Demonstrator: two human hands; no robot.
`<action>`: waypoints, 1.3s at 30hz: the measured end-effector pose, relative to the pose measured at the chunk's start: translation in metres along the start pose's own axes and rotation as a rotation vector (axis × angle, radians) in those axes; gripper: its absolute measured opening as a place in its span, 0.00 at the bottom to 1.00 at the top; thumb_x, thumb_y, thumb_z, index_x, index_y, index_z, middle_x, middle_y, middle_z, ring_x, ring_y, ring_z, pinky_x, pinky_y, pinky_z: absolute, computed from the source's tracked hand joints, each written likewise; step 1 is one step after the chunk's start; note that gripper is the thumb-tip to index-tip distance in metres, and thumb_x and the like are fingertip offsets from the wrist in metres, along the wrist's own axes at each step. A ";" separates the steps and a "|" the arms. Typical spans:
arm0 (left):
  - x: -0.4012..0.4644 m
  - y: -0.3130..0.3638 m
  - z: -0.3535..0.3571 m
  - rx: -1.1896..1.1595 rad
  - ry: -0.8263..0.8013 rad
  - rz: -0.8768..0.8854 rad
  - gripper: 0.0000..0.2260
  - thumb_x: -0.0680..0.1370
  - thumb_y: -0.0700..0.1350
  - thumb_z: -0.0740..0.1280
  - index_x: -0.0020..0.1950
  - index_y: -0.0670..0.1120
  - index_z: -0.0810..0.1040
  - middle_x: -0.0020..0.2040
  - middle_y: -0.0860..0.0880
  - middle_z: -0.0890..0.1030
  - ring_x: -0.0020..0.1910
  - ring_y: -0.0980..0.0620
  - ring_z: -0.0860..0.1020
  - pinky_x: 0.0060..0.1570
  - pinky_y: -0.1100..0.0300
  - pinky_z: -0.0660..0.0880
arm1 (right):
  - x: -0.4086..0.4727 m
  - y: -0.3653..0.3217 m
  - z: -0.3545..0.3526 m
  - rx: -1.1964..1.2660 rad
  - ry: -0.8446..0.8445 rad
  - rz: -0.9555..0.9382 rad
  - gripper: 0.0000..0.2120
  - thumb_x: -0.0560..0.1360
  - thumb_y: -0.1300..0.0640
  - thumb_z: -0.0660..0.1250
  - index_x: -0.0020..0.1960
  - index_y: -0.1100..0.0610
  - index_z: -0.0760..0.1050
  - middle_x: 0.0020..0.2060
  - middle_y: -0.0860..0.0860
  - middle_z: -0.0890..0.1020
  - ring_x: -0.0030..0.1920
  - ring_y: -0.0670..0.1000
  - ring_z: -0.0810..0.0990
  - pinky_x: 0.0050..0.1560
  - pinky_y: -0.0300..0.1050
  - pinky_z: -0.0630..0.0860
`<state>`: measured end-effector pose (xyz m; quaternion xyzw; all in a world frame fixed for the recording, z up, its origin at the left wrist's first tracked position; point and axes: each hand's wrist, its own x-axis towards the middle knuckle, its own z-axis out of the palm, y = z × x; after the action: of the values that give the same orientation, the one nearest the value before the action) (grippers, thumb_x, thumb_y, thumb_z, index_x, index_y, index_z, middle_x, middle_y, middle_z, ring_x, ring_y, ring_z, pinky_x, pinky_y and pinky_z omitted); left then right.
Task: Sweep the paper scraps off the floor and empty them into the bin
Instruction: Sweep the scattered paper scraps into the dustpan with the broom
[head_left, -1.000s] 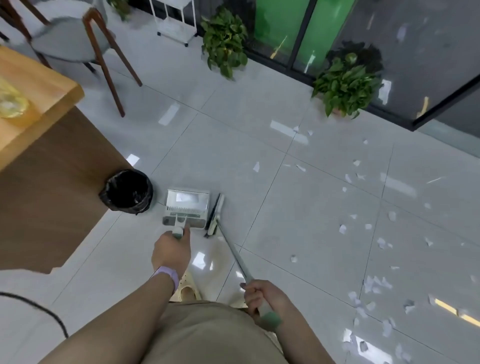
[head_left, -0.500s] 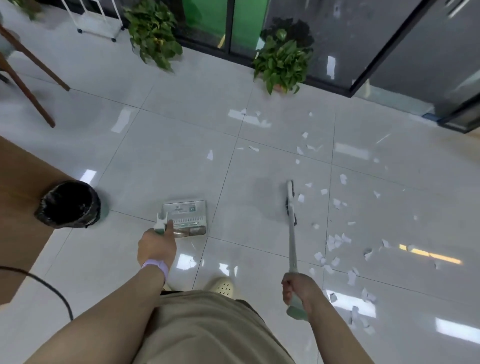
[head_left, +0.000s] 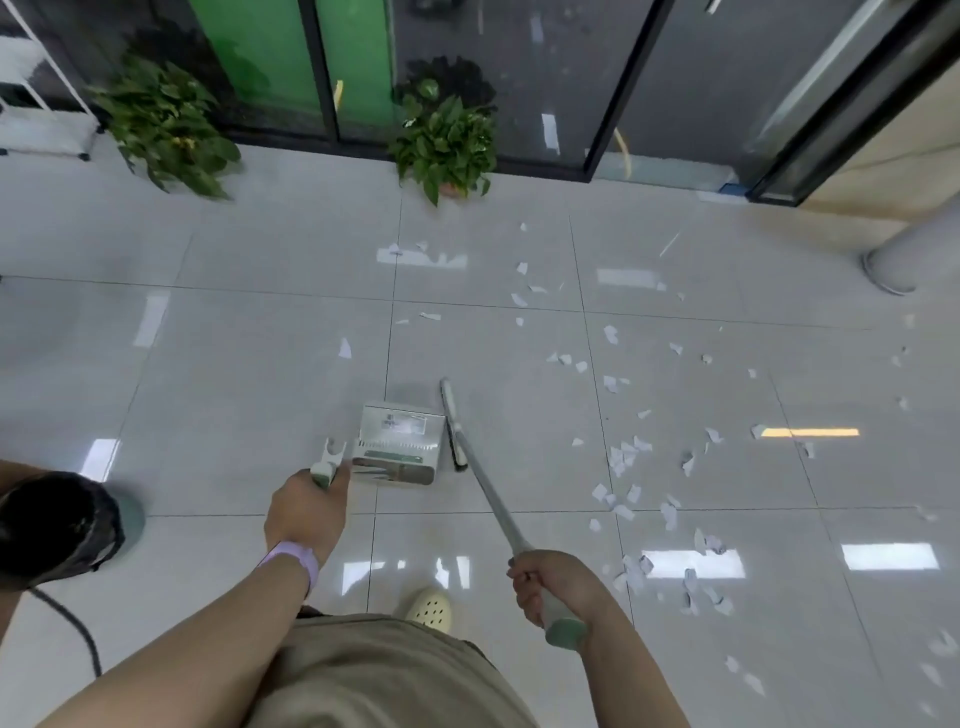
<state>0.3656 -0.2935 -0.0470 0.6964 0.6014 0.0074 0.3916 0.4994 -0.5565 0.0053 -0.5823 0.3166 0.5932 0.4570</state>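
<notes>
Floor (head_left: 234, 374): pale glossy tiles, dark grout lines, ceiling lights reflected in patches.

1 dustpan (head_left: 399, 442), grey-white, flat on the floor near the middle of the view, its upright handle at its left side. Left hand (head_left: 306, 512) grips that handle, fingers wrapped round it; 1 lilac band on the wrist.

1 broom (head_left: 470, 462), long grey shaft with a green end cap. Right hand (head_left: 553, 584) holds the shaft near the cap, fingers curled tight round it. Broom head lies narrow on the floor, just beside the dustpan's right edge; touching or not, cannot tell.

Paper scraps (head_left: 626, 457): white, torn, too many to count exactly, well over 30. Nearly all lie right of the broom, thickest toward the floor's lower right, thinning toward the glass wall. 1 stray piece sits left of the grout line above the dustpan. None seen inside the pan.

1 bin (head_left: 54, 525), round, black liner, at the left edge of the floor, well apart from the dustpan. 1 dark cable runs below it.

2 potted plants (head_left: 444, 140) stand along the far edge of the floor against the glass panels. 1 pale shoe (head_left: 430, 609) shows below the dustpan.
</notes>
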 end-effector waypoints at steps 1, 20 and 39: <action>0.005 0.001 -0.002 -0.023 0.003 0.001 0.22 0.80 0.60 0.64 0.39 0.42 0.77 0.34 0.45 0.80 0.34 0.46 0.77 0.33 0.58 0.70 | 0.002 -0.001 0.006 -0.021 -0.008 -0.009 0.08 0.75 0.70 0.62 0.41 0.60 0.70 0.26 0.52 0.70 0.20 0.46 0.65 0.18 0.36 0.64; 0.200 0.027 -0.091 -0.067 0.047 -0.160 0.21 0.80 0.62 0.63 0.45 0.43 0.79 0.37 0.48 0.80 0.39 0.44 0.79 0.41 0.54 0.77 | 0.062 -0.198 0.275 0.138 -0.292 0.026 0.09 0.78 0.68 0.61 0.42 0.57 0.67 0.27 0.49 0.66 0.20 0.43 0.65 0.17 0.33 0.66; 0.321 0.055 -0.151 0.154 0.024 -0.228 0.23 0.80 0.64 0.61 0.36 0.47 0.75 0.32 0.49 0.78 0.34 0.46 0.74 0.33 0.56 0.67 | 0.149 -0.349 0.374 0.317 -0.215 0.196 0.06 0.76 0.67 0.64 0.44 0.58 0.70 0.24 0.48 0.69 0.19 0.44 0.68 0.20 0.32 0.70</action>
<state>0.4277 0.0596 -0.0596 0.6515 0.6800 -0.0747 0.3280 0.6811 -0.0575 -0.0406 -0.4029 0.4103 0.6363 0.5143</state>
